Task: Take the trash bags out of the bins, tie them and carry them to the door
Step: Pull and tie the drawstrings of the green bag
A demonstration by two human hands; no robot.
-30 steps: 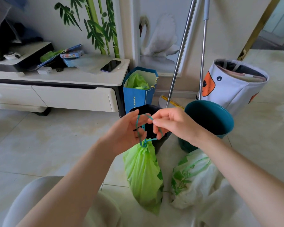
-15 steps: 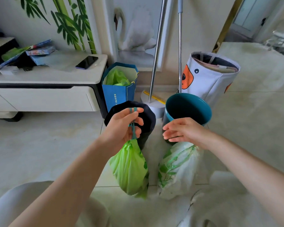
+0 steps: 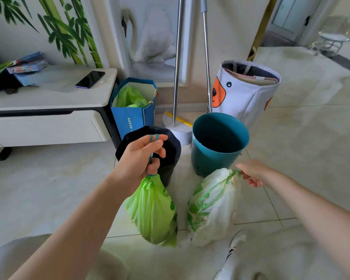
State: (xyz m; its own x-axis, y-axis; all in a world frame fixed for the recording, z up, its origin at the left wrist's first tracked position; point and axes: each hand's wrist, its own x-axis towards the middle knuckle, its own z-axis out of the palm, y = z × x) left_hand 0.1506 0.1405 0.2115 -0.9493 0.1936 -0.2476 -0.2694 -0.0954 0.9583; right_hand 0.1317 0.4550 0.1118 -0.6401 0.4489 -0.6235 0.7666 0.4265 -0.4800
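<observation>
Left hand [image 3: 141,156] curled round the teal drawstring [image 3: 153,146], green trash bag [image 3: 153,209] hanging tied just below that fist. Right hand [image 3: 253,172] reaching to the gathered neck of the white trash bag [image 3: 212,205], fingertips touching or pinching its drawstring; which of the two, cannot tell. Beyond the left fist, black bin [image 3: 170,158]; beyond the right hand, teal bin [image 3: 218,142], bare inside. Judged progress: both bags out and cinched, white bag not yet lifted off the floor, carrying to the door left to do.
</observation>
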